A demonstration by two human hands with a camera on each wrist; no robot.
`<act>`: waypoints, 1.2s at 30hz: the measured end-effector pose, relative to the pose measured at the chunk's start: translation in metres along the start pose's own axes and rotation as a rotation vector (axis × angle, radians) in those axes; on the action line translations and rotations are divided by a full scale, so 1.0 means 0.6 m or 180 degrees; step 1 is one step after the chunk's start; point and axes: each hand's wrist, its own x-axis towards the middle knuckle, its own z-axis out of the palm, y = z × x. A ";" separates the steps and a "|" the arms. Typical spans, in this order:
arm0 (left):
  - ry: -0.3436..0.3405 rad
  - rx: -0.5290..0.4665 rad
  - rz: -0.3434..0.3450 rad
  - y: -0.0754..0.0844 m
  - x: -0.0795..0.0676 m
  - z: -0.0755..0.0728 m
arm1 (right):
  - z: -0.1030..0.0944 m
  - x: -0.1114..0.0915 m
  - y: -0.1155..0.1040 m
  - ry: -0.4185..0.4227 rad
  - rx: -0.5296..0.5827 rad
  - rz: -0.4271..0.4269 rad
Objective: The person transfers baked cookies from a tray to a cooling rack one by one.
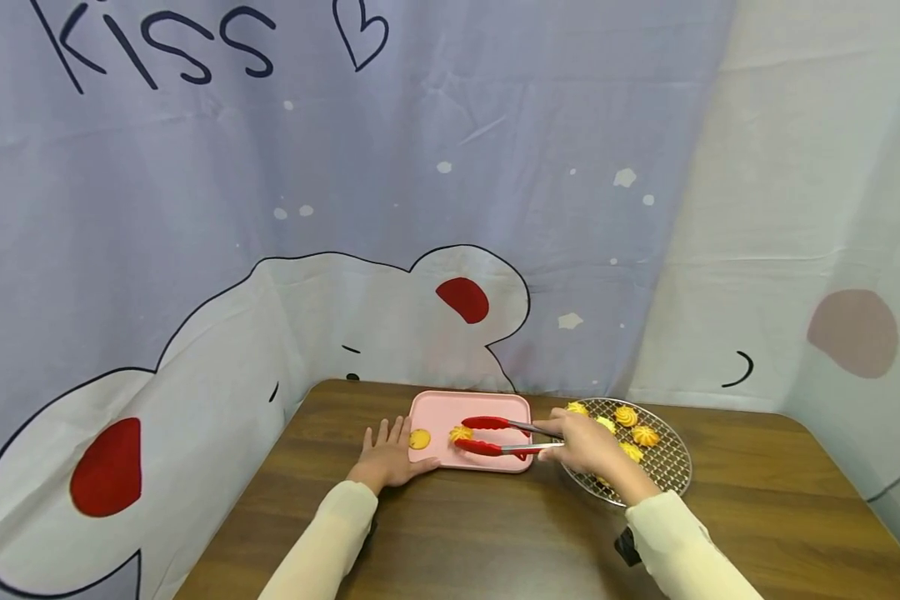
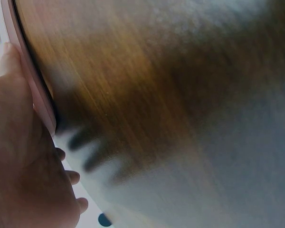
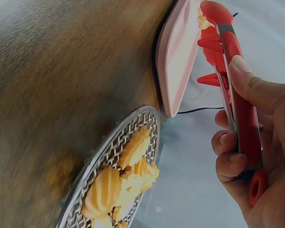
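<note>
My right hand (image 1: 588, 443) grips a pair of red-tipped metal tongs (image 3: 244, 123), thumb on one arm and fingers curled round the other. A swirled yellow cookie (image 1: 460, 433) sits at the tong tips, over the pink tray (image 1: 437, 407); whether it touches the tray is unclear. Near the tray's left end lies a flat round yellow cookie (image 1: 420, 439). My left hand (image 1: 387, 460) rests with spread, straight fingers at the tray's near left corner. Its thumb lies over the tray's edge in the left wrist view.
To the right of the tray stands a round wire rack (image 1: 673, 471) bearing several swirled cookies (image 3: 103, 192). Both rest on a dark wooden table (image 1: 487, 533). Behind the table hangs a printed cloth (image 1: 390, 183).
</note>
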 end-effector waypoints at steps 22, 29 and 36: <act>0.0042 0.0000 0.0055 -0.011 0.017 0.018 | -0.033 -0.061 0.017 0.0156 -0.0032 0.0149; 0.0027 -0.0022 0.0067 -0.005 0.006 0.004 | -0.039 -0.076 0.025 0.0223 -0.0010 0.0156; 0.0020 0.0006 0.0078 -0.005 0.004 0.004 | -0.049 -0.092 0.025 0.0183 0.0029 0.0278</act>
